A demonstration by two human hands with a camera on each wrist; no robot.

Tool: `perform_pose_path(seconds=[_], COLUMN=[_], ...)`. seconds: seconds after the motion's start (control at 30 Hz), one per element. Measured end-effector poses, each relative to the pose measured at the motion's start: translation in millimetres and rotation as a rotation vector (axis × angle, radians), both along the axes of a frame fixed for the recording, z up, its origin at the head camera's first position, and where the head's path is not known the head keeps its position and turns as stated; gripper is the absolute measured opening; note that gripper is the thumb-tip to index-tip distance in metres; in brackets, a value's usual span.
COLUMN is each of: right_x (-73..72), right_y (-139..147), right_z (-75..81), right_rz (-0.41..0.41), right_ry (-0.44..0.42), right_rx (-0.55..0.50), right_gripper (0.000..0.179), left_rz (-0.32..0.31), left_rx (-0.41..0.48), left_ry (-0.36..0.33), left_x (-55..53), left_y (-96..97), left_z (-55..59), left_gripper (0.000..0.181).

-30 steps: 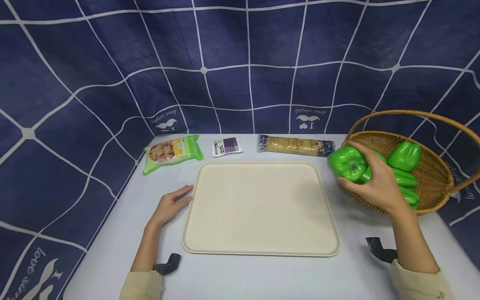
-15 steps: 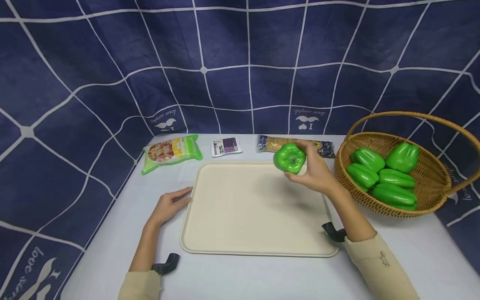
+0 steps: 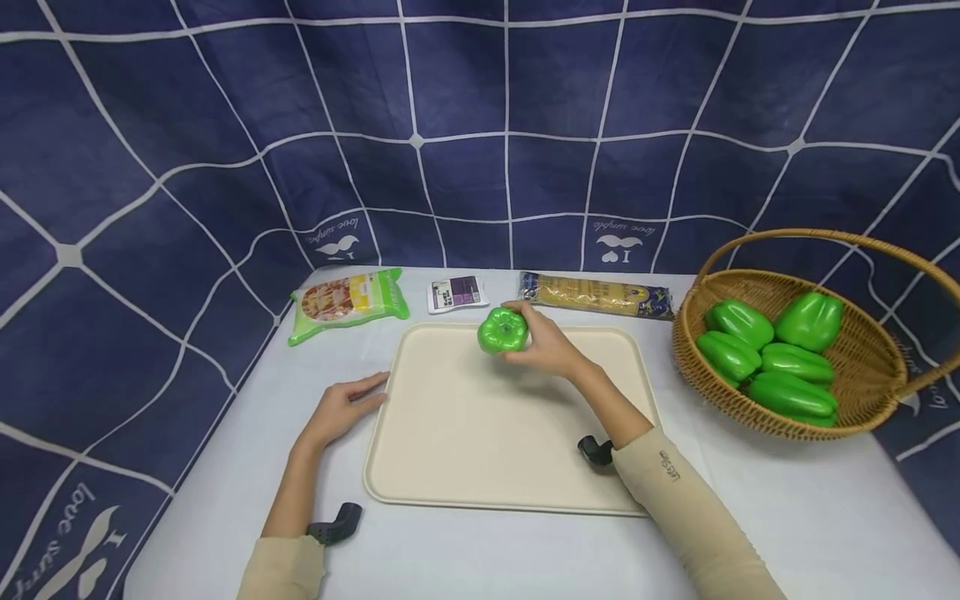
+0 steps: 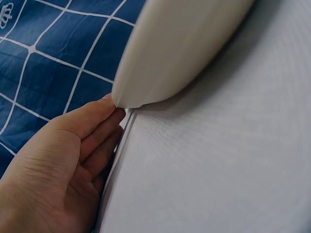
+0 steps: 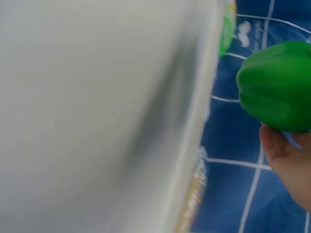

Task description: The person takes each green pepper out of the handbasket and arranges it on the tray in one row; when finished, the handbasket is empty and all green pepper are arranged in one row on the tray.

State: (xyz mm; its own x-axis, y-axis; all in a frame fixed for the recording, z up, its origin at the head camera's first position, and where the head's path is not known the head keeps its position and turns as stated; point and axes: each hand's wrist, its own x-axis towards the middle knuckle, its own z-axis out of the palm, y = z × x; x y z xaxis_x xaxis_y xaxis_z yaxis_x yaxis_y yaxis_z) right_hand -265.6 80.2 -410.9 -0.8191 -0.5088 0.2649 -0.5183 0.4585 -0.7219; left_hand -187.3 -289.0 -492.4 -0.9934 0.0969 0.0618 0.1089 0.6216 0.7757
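A green bell pepper (image 3: 502,331) is gripped by my right hand (image 3: 546,343) over the back part of the cream tray (image 3: 510,433). In the right wrist view the pepper (image 5: 277,87) appears above the tray surface, with fingertips against its underside. My left hand (image 3: 343,412) lies at the tray's left edge, fingers extended. Seen from the left wrist, the fingertips of that hand (image 4: 63,160) touch the tray's rim (image 4: 165,58). On the right stands a wicker basket (image 3: 873,367) with several green peppers (image 3: 797,362) inside.
Along the back of the white table (image 3: 480,550) lie a green food packet (image 3: 348,302), a small purple-and-white packet (image 3: 457,294) and a long pasta packet (image 3: 596,295). A blue grid cloth (image 3: 465,100) hangs behind. The basket's handle (image 3: 832,236) arches upward.
My right hand has carried the bell pepper leftward from the basket to above the tray, reaching its back middle. My left hand keeps its place at the tray's edge.
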Motion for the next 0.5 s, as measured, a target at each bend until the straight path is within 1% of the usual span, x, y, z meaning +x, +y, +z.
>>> perform_pose_path(seconds=[0.1, 0.2, 0.3, 0.4, 0.5], right_x=[-3.2, -5.0, -5.7, -6.4, -8.5], right_y=[-7, -10, -12, -15, -21], right_z=[-13.0, -21.1, -24.1, -23.4, -21.6], right_rz=[0.014, 0.022, -0.002, -0.026, -0.018], right_ry=[-0.048, -0.073, -0.093, -0.122, -0.142], right_rx=[0.063, 0.094, 0.095, 0.085, 0.046], right_gripper=[0.077, 0.077, 0.079, 0.079, 0.079], left_rz=[0.001, -0.004, -0.004, -0.002, 0.001], left_rx=[0.002, 0.01, 0.013, 0.014, 0.014], left_ry=[-0.014, -0.016, -0.02, -0.022, -0.023], left_x=[0.2, 0.5, 0.9, 0.9, 0.4], left_y=[0.4, 0.8, 1.2, 1.1, 0.5], left_z=[-0.4, 0.2, 1.3, 2.1, 1.8], left_gripper=[0.048, 0.049, 0.049, 0.05, 0.05])
